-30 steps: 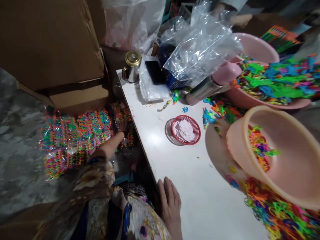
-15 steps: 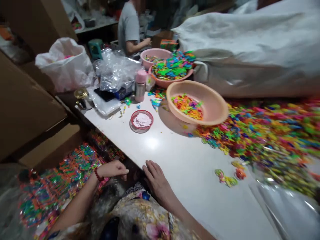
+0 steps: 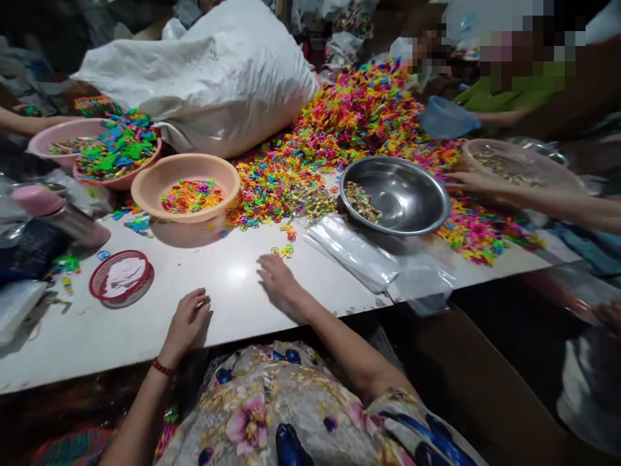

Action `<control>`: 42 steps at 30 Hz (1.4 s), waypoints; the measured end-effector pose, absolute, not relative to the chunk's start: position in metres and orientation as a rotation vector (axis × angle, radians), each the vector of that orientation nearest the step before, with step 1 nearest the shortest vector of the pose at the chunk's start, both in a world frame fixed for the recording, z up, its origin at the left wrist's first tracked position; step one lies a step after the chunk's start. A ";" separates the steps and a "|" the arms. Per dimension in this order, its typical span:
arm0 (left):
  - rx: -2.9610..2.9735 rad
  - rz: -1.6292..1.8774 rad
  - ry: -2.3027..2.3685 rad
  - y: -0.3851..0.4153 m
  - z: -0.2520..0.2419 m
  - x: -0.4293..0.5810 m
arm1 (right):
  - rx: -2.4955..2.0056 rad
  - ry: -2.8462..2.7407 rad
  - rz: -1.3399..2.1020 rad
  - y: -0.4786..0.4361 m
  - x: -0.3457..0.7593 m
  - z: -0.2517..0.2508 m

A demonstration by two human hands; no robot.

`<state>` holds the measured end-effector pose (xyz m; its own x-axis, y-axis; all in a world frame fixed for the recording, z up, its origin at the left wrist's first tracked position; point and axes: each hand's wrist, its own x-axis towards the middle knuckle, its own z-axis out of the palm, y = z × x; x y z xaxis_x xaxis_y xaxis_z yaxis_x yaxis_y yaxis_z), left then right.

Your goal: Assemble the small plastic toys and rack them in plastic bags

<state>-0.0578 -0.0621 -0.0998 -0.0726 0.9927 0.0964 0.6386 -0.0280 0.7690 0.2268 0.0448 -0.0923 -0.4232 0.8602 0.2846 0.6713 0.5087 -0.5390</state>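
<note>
My left hand [image 3: 187,318], with a dark red bead bracelet [image 3: 163,367] on the wrist, rests at the front edge of the white table [image 3: 233,310]. Its fingers are loosely bent and apart, holding nothing. Further forward, my right hand [image 3: 280,279] hovers over or touches the tabletop, palm down, fingers apart. Just beyond its fingertips lie a few small yellow-green plastic pieces [image 3: 283,251] and an orange one [image 3: 291,233]. Left of my left hand stands a red mesh basket [image 3: 96,275] of pale paper slips [image 3: 125,275].
An orange basin [image 3: 145,200] holds colourful plastic pieces. A large heap of pieces [image 3: 349,123] spreads behind a steel bowl [image 3: 412,200]. Clear plastic bags [image 3: 354,249] lie front right. A pink-capped bottle [image 3: 72,220] stands left. Another person's hand [image 3: 470,182] reaches in from the right.
The view has swung right, bringing the steel bowl and heap into sight. My left hand has come up from below the table edge onto it; my right has moved forward towards the loose pieces.
</note>
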 end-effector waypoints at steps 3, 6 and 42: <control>1.810 0.893 1.727 -0.049 -0.105 -0.026 | -1.564 -2.082 0.421 0.089 0.271 -0.081; 1.905 0.858 1.702 -0.036 -0.107 0.002 | -1.680 -2.009 0.394 0.132 0.300 -0.066; 2.094 0.726 2.170 0.177 -0.094 0.100 | -1.667 -2.338 0.376 0.200 0.244 -0.061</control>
<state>0.0998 0.1774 -0.0940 -0.0882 0.9535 0.2882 0.9349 -0.0206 0.3543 0.2438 0.2003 -0.0612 -0.3174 0.9470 0.0489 0.8838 0.3141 -0.3466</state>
